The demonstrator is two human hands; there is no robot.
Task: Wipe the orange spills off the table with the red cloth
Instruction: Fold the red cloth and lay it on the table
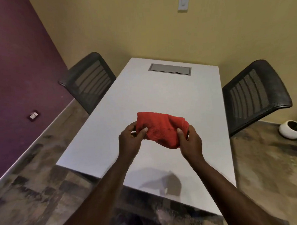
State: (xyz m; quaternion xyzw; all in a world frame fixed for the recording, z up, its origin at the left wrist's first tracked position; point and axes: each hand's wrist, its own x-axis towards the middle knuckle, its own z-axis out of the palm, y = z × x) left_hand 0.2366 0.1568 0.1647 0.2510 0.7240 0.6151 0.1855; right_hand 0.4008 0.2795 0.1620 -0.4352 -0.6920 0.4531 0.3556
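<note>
Centrally, white table (160,94), 2 mesh chairs (87,81) flanking.

The room is dimly and warmly lit, the pale tabletop (169,97) being the brightest surface, with a soft dark shadow (164,181) near its front edge. The picture is slightly soft, and wide-angle distortion bends the walls and floor (37,185) at the edges.

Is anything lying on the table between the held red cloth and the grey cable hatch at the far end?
No. In the head view, the table is bare between the red cloth and the cable hatch; no orange spill shows there.
</note>
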